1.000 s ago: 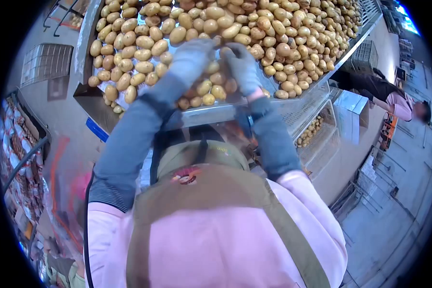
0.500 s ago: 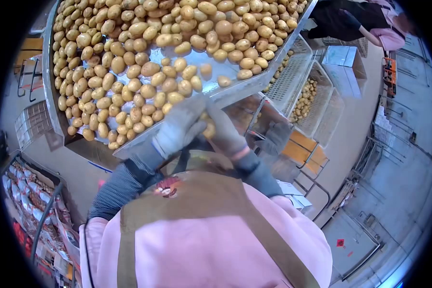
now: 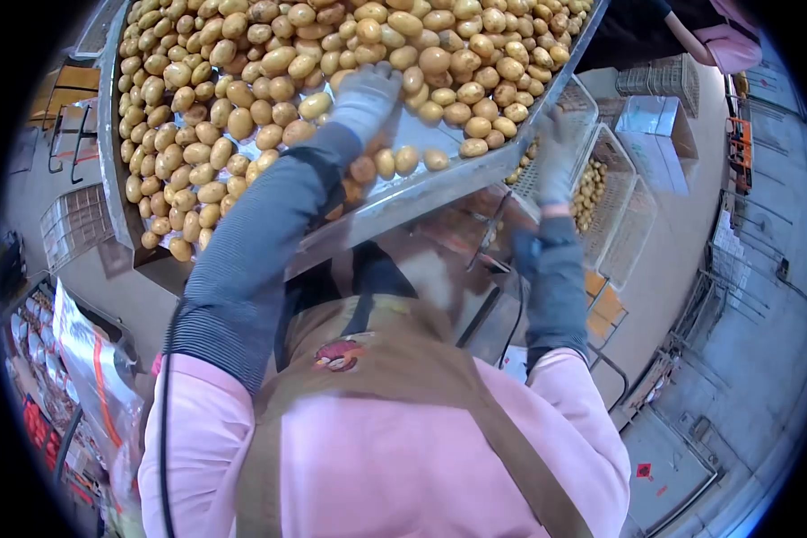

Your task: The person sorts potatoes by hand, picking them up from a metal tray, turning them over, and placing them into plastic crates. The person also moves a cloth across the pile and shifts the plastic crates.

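Observation:
A large pile of small yellow-brown potatoes (image 3: 242,121) covers a metal sorting table (image 3: 439,184). My left hand (image 3: 366,100), in a grey-white glove, reaches over the table and touches the pile. Its fingers extend forward, with no potato visibly gripped; the palm side is hidden. Off the table's right edge, my gloved right hand (image 3: 558,161) is over a white plastic crate (image 3: 581,100) with potatoes inside. Motion blurs its fingers, so I cannot make out whether it holds anything.
Another white crate (image 3: 611,166) with potatoes stands at the right, near a cardboard box (image 3: 656,134). Beyond them is a person in a dark apron (image 3: 632,31). A wire basket (image 3: 79,224) lies at left, and plastic wrapping (image 3: 94,377) hangs lower left.
My hands, close together at the table's front edge earlier, have separated. The left has moved forward onto the potatoes; the right has swung out to the crate. The view has shifted slightly.

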### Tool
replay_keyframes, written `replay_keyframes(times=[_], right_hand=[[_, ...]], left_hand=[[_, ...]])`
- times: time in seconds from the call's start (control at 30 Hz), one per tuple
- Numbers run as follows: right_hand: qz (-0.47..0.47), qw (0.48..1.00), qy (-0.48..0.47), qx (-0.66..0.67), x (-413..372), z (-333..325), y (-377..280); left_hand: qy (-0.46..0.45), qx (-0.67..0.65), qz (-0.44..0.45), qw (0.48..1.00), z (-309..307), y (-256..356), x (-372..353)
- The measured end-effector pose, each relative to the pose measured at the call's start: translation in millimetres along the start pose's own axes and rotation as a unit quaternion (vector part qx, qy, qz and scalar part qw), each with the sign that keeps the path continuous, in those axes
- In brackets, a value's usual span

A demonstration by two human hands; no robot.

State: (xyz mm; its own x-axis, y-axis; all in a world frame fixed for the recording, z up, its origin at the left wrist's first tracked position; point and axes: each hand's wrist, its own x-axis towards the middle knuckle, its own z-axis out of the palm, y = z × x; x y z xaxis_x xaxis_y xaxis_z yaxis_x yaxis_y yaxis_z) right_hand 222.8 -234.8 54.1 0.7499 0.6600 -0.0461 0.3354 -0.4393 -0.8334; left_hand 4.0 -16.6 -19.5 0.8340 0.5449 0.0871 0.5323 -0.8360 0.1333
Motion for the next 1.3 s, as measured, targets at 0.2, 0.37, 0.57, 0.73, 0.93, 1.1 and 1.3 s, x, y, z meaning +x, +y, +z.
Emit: replay_keyframes(times=[0.2,0.37,0.57,0.73,0.93,1.1,1.3], right_hand=[[-0.203,0.931,0.055,-0.298,37.8,153.5,-29.1],[-0.262,0.927,-0.080,-0.257,-70.1,177.0,-32.5],[0.105,0.924,-0.158,0.331,-125.9,156.0,-87.1],[0.104,0.943,-0.152,0.279,-109.9,158.0,-104.9],[-0.162,0.979,-0.108,0.057,-101.9,143.5,-107.7],[0.075,0.941,-0.200,0.263,-102.8,119.8,-107.6],[-0.131,0.971,-0.195,0.052,-97.0,100.7,-104.3]], left_hand=[[0.046,-0.253,-0.077,0.963,-35.4,-12.7,-36.6],[0.089,-0.430,-0.238,0.866,-58.0,-11.1,-87.0],[-0.028,-0.330,-0.057,0.942,-108.2,-9.5,-105.6],[0.180,-0.229,-0.053,0.955,-71.9,-76.5,-27.4],[-0.036,0.017,-0.086,0.996,-65.6,-103.5,60.9],[0.083,-0.351,-0.157,0.920,-58.4,-119.1,32.4],[-0.002,-0.754,-0.318,0.575,-100.7,-49.3,-46.7]])
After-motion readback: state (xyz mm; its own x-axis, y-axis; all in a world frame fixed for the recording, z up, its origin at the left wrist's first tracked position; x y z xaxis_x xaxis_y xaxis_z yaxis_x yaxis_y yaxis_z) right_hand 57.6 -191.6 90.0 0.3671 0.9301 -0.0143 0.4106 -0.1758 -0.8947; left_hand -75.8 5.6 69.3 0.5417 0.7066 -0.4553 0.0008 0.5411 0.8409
